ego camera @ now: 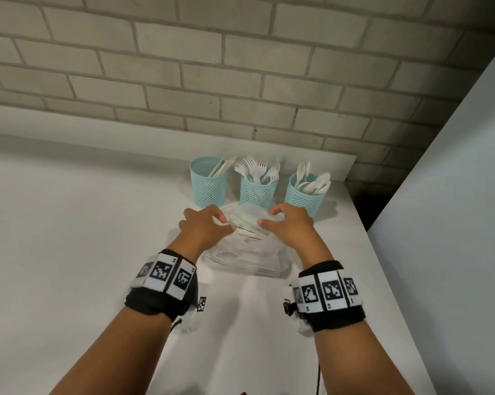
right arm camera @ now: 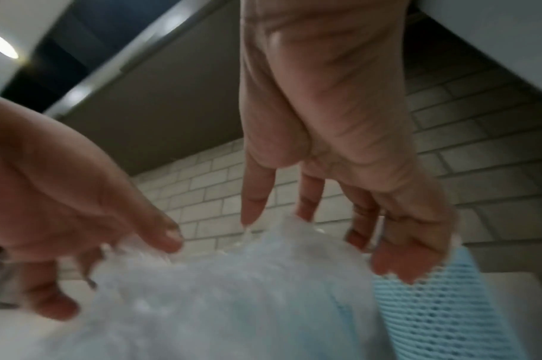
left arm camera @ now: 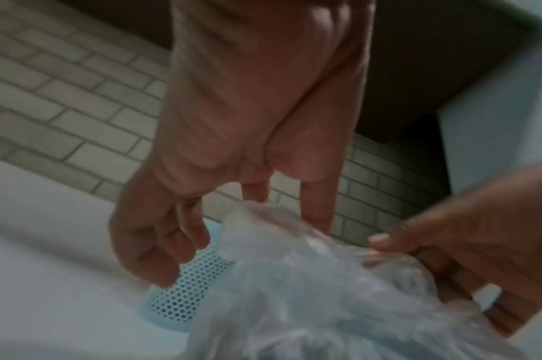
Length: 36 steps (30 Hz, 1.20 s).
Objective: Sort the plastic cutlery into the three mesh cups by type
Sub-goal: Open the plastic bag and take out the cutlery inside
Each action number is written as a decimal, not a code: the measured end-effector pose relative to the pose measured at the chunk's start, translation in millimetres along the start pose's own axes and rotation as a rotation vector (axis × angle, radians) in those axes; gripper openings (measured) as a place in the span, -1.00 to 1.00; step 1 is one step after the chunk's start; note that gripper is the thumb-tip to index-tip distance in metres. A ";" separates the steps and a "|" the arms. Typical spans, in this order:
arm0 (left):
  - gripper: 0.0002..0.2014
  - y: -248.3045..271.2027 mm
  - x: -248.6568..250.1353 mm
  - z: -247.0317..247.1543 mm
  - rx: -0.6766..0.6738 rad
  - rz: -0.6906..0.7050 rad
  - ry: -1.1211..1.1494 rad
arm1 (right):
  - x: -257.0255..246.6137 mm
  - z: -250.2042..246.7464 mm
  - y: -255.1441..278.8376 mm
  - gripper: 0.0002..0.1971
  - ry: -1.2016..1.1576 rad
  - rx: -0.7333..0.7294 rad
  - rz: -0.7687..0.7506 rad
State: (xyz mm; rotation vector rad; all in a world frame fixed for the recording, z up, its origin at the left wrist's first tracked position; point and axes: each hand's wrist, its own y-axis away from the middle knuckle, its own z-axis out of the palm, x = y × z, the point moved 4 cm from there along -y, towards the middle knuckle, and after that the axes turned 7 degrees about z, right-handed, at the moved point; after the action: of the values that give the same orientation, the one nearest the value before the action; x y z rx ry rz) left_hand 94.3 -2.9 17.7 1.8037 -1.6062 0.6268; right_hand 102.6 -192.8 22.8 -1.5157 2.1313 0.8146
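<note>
On the white desk (ego camera: 69,238), near its far right corner, three mesh cups stand in a row: the left cup (ego camera: 209,185) with knives, the middle cup (ego camera: 257,189) with forks, the right cup (ego camera: 304,195) with spoons. Just in front lies a clear plastic bag (ego camera: 246,252) (crumpled, apparently emptied). The left hand (ego camera: 205,228) pinches the bag's upper left edge in a curled grip; the right hand (ego camera: 289,226) pinches its upper right edge likewise.
</note>
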 end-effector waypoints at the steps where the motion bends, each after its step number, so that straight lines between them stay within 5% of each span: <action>1: -0.80 0.0 3.4 3.1 -0.012 0.040 -0.097 | -3.6 6.3 4.5 -0.48 0.102 -0.042 -0.009; 4: -0.71 1.0 6.3 10.2 -0.047 0.112 -0.176 | -5.4 17.2 11.1 -0.40 0.178 -0.042 0.000; 7: -0.65 -2.2 -7.4 4.4 0.016 0.008 0.264 | 4.7 8.8 5.2 -0.81 -0.077 0.046 0.037; 13: -0.51 0.9 -27.4 1.8 -0.079 -0.257 1.036 | 30.5 -0.9 -4.4 -0.92 -0.886 -0.374 0.277; 19: -0.65 0.0 -45.0 24.2 -0.047 -0.519 1.647 | 51.1 17.0 -10.7 -0.74 -1.390 -0.400 0.617; 23: -0.89 -4.2 -51.5 30.9 -0.111 -0.550 1.788 | 58.8 25.8 -16.2 -0.83 -1.510 -0.419 0.542; 26: -0.84 -8.8 -50.3 29.9 -0.215 -0.436 1.593 | 55.8 22.6 -18.5 -0.89 -1.583 -0.393 0.531; 29: -0.78 -12.9 -41.0 19.4 -0.242 -0.155 0.908 | 46.0 7.8 -19.6 -0.89 -1.426 -0.331 0.349; 34: -0.73 -12.5 -22.3 5.3 0.087 0.170 0.120 | 31.5 -16.4 -11.3 -0.78 -0.149 0.243 0.089; 36: -0.69 -12.4 -17.7 9.0 0.159 0.237 0.047 | 16.4 -15.3 1.7 -0.64 0.031 0.345 0.040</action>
State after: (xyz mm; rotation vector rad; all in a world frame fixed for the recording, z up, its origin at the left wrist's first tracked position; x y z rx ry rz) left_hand 103.5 3.3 -2.9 1.7074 -1.7971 0.9208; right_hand 95.7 -214.1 24.5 -1.3165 2.1927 0.4086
